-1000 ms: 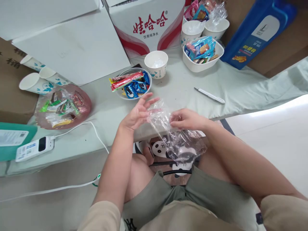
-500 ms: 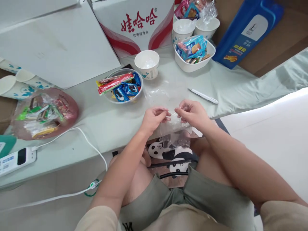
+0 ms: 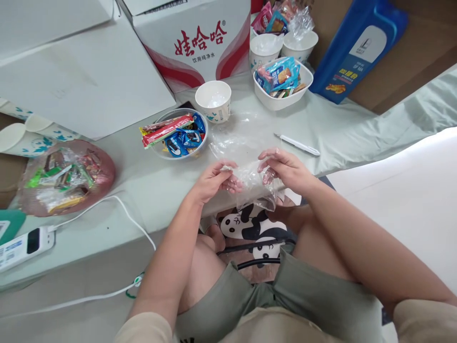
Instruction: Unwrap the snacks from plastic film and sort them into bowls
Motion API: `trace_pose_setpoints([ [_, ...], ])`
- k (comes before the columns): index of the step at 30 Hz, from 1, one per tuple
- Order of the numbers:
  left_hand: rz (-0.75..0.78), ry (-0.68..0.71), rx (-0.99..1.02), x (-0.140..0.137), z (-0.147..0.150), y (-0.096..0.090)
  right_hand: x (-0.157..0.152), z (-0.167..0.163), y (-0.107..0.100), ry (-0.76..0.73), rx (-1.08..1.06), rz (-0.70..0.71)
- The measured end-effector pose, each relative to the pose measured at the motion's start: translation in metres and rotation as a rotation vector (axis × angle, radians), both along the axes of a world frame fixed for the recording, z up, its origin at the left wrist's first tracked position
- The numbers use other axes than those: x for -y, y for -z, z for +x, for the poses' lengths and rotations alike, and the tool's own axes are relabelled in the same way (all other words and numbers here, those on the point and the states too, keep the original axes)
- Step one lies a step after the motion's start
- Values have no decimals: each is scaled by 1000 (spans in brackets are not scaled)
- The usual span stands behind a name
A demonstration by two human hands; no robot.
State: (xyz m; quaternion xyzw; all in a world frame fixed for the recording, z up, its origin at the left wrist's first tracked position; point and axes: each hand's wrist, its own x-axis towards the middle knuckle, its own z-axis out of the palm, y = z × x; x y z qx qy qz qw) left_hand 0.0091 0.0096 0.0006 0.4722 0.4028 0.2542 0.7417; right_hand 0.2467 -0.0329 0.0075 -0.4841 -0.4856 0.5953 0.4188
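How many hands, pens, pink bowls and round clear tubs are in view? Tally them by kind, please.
Left hand and right hand, both at the clear plastic: 2
Pen: 1
Pink bowl: 1
Round clear tub: 1
Total: 5

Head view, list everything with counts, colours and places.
Thin plastic: count unclear, clear, centre
Round tub: one, clear, centre
Square tub: one, white, back right
Bowl: one, pink, left
Snacks: many, multicoloured, in containers
Paper cups: six, white, left, centre, back right
Pen: one, white, right
Tall container: one, blue, right
Cropped container: one, teal, left
Power strip: one, white, left
Cable: count unclear, white, left
Cartons: several, white and brown, back
Tablecloth: one, pale green, beneath
Left hand, right hand: one each, bare, centre
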Motion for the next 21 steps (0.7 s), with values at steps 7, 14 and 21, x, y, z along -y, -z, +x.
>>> trace_pose_setpoints([
  [7, 166, -169, 29, -4, -7, 0, -2, 0, 3, 57, 42, 26],
  [14, 245, -374, -55, -8, -8, 6, -12, -10, 3, 309, -14, -64],
  [21, 234, -226, 55, -6, -9, 4, -12, -11, 12, 357, 91, -55],
])
